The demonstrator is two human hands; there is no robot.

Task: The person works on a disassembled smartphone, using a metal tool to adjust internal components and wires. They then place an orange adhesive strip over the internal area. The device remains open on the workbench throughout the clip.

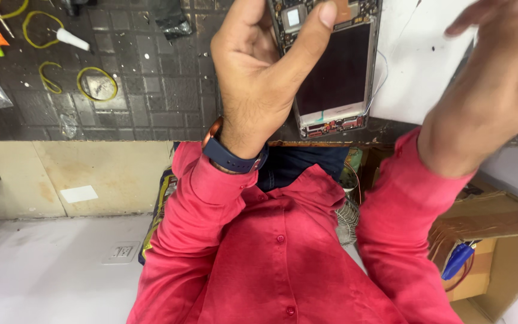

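An opened phone (331, 66) is gripped by the left hand (259, 78) above the mat (151, 90), thumb pressed near its camera end. Its long axis runs away from the body, bared circuitry facing up. The right hand (493, 90) is blurred, apparently loose-fingered. A thin wire beside the phone could be snagged and torn.

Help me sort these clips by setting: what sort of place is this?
Probably a phone repair bench. The left hand holds an opened phone with bare circuit boards, over a dark gridded work mat strewn with yellow rubber bands and a small white nozzle.
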